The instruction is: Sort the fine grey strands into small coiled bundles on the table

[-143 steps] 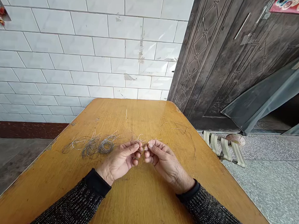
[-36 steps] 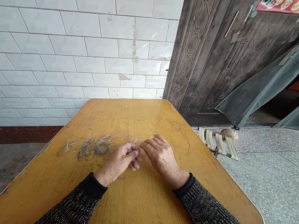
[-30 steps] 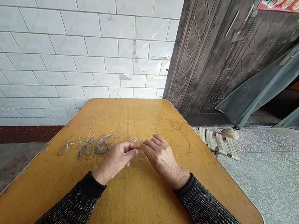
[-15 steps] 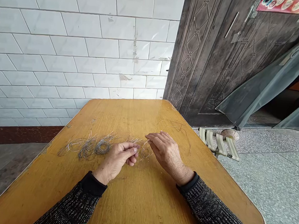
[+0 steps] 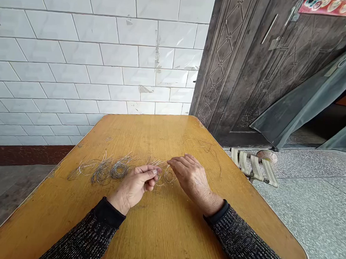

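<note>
My left hand is closed, its thumb pressed on the forefinger in a pinch around thin wire. My right hand faces it a short way to the right, back upward, fingers together and bent at the tips; a strand seems to end at its fingertips, and its thumb is hidden. Between the hands a small loop of thin wire hangs or lies just over the table; which, I cannot tell. Left of my left hand lie several coils of grey wire, loosely tangled, with loose ends sticking up.
The wooden table reaches back to a white tiled wall. Thin loose strands lie at its right rear. A dark patterned door stands behind right. On the floor to the right is a low strap stool beside a round object.
Both hands stay almost where they were. The fingertips of my right hand have shifted very slightly, and the small wire loop between the hands has moved a little.
</note>
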A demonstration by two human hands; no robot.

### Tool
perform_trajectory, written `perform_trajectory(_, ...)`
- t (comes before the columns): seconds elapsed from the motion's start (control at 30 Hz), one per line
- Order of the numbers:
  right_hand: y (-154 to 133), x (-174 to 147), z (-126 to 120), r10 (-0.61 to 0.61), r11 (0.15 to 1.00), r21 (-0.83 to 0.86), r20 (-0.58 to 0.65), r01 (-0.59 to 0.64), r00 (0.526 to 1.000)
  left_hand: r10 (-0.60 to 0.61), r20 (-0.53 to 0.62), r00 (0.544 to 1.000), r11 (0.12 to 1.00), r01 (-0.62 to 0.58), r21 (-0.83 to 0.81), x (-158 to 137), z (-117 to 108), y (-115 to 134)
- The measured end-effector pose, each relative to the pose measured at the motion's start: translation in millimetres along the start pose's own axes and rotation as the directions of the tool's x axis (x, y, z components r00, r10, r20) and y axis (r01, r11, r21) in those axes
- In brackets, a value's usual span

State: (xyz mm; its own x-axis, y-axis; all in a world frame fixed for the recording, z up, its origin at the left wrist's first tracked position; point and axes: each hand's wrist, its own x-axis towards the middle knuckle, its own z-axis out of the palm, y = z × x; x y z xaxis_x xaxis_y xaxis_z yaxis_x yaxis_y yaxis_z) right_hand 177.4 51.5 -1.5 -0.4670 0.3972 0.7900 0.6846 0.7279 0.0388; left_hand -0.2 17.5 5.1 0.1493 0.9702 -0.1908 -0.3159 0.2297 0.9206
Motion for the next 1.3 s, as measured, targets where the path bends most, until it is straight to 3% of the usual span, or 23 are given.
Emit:
perform_trajectory(0.43, -2, -1, 2, -0.016, 0.999, 0.031, 0.029, 0.015, 0.999, 0.052, -0.076, 0.996, 0.997, -0.056, -0.051, 0, 3, 2)
perform_trajectory(0.53, -3, 0, 0, 0.075, 0.993, 0.091, 0.028, -0.077, 0.997, 0.056, -0.089, 0.994, 0.996, -0.062, -0.066, 0, 2, 2)
perform_trajectory(0.63, -1, 0, -2, 0.292, 0.939, 0.211, -0.077, -0.271, 0.953, 0.079, -0.103, 0.992, 0.991, -0.090, -0.100, 2, 0, 1)
perform_trajectory(0.73, 1, 0, -2, 0.502, 0.803, 0.417, -0.086, -0.427, 0.861, 0.092, -0.103, 0.990, 0.983, -0.107, -0.151, 3, -1, 1)
perform_trajectory(0.8, 0, 0, 0, 0.563, 0.675, 0.536, 0.070, -0.507, 0.824, 0.079, -0.094, 0.993, 0.979, -0.094, -0.180, 3, -2, 1)
perform_trajectory(0.9, -5, 0, 6, 0.494, 0.467, 0.637, 0.387, -0.613, 0.778, 0.068, -0.079, 0.995, 0.977, -0.083, -0.197, 3, -1, 0)
perform_trajectory(0.97, -10, 1, 9, 0.419, 0.348, 0.682, 0.501, -0.643, 0.757, 0.061, -0.083, 0.995, 0.975, -0.077, -0.207, 3, -1, 0)
perform_trajectory(1.17, -13, 4, 10, 0.422, 0.053, 0.719, 0.613, -0.693, 0.668, 0.033, -0.084, 0.996, 0.979, -0.049, -0.196, 2, 0, -1)
perform_trajectory(1.3, -11, 6, 5, 0.440, -0.070, 0.695, 0.665, -0.716, 0.603, 0.044, -0.060, 0.997, 0.988, -0.052, -0.142, 0, 2, 1)
